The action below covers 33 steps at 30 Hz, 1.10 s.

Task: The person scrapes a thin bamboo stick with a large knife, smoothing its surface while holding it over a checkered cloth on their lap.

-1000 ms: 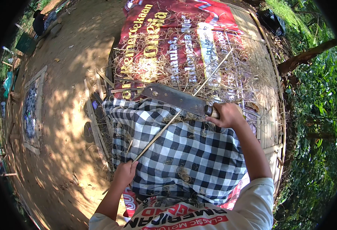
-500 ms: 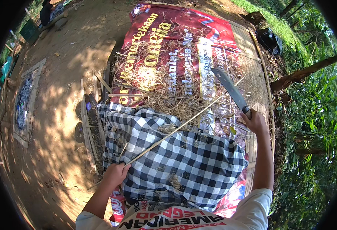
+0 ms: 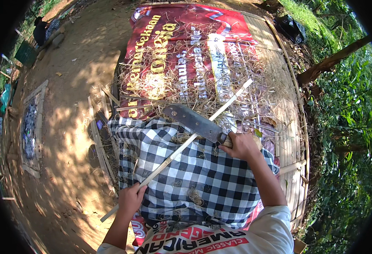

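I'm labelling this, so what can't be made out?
Head view:
Handle of the knife: mostly covered by right hand.
Part of the pale strip: covered by left hand.
Anything under the checkered cloth: covered by it.
Rest of the shirt: cut off by lower edge.

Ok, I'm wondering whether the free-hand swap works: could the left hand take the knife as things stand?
Probably not: the left hand is closed around the pale strip, and the right hand already holds the knife.
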Each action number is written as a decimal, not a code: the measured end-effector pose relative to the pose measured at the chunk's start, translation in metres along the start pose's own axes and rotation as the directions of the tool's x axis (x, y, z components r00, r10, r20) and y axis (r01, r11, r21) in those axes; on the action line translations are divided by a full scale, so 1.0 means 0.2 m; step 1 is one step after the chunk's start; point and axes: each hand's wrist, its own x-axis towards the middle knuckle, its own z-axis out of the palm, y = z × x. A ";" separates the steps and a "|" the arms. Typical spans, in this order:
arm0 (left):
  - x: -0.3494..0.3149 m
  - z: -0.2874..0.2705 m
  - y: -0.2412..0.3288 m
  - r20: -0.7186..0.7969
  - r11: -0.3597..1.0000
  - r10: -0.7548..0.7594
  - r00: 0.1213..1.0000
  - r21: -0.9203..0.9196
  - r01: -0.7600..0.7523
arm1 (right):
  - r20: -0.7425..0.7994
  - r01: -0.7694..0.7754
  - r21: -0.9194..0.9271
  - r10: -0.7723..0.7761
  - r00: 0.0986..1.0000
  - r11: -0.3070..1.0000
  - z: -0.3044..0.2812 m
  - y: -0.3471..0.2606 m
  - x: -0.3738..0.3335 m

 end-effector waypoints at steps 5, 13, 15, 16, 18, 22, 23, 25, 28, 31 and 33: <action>-0.02 0.03 -0.12 0.475 0.705 -0.220 0.852 -0.526 0.475 | -0.020 0.112 0.208 -0.110 0.994 0.972 0.06 -0.21 -0.02; -0.01 0.01 -0.09 0.469 0.806 -0.184 0.864 -0.431 0.406 | -0.029 0.233 0.210 -0.232 0.972 0.949 0.08 -0.29 -0.06; -0.05 0.04 -0.02 0.213 0.931 -0.157 0.964 -0.293 0.216 | -0.019 0.228 0.223 -0.229 0.973 0.948 0.07 -0.29 -0.07; -0.07 0.05 0.02 0.085 0.971 -0.117 0.990 -0.199 0.132 | -0.009 0.222 0.225 -0.226 0.974 0.949 0.06 -0.30 -0.07; -0.08 0.06 0.07 0.068 0.974 -0.166 0.984 -0.148 0.174 | -0.014 0.219 0.246 -0.223 0.975 0.944 0.04 -0.31 -0.08; -0.10 0.09 0.08 -0.023 0.987 -0.147 0.989 -0.063 0.145 | -0.040 0.242 0.276 -0.240 0.970 0.930 0.04 -0.36 -0.06; -0.11 0.10 0.08 -0.026 0.987 -0.146 0.989 -0.067 0.144 | -0.040 0.249 0.277 -0.247 0.968 0.928 0.04 -0.36 -0.06; -0.11 0.11 0.07 -0.029 0.988 -0.142 0.989 -0.070 0.140 | -0.042 0.250 0.259 -0.248 0.968 0.933 0.07 -0.36 -0.04; -0.10 0.10 0.07 -0.023 0.986 -0.141 0.990 -0.091 0.138 | -0.034 0.265 0.231 -0.264 0.964 0.936 0.10 -0.34 0.00; -0.09 0.09 0.08 -0.019 0.988 -0.143 0.990 -0.058 0.142 | -0.034 0.286 0.229 -0.286 0.958 0.931 0.13 -0.31 0.03; -0.09 0.10 0.08 -0.013 0.982 -0.173 0.985 -0.073 0.171 | -0.043 0.312 0.234 -0.311 0.949 0.921 0.15 -0.27 0.06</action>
